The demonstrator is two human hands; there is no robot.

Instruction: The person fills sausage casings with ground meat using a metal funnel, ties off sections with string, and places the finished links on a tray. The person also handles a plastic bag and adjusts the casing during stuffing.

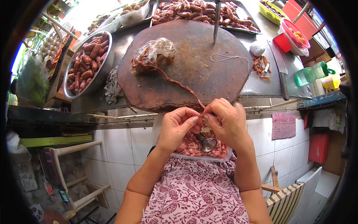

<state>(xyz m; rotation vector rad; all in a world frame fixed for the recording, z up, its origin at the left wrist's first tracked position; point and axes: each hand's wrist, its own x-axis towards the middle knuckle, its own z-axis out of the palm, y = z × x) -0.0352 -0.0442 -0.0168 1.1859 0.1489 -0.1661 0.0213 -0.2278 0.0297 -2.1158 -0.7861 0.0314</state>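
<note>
My left hand (178, 128) and my right hand (225, 121) pinch a long, thin sausage casing (174, 80) close together, below the round wooden chopping board (186, 97). The casing runs across the board from a clear plastic bag (156, 50). Beneath my hands, a plastic container of minced meat (185, 148) rests at my lap, with a metal funnel (209, 145) lying in the meat. A loose white string (227, 56) lies on the board's right, and a knife (217, 22) stands point-down at its back.
A bowl of sausages (88, 65) is at the left, a tray of sausages (197, 11) behind. At the right are a string ball (257, 47), a cleaver (279, 63), a green jug (311, 74) and baskets (294, 35). Wooden chairs (283, 203) stand low on either side.
</note>
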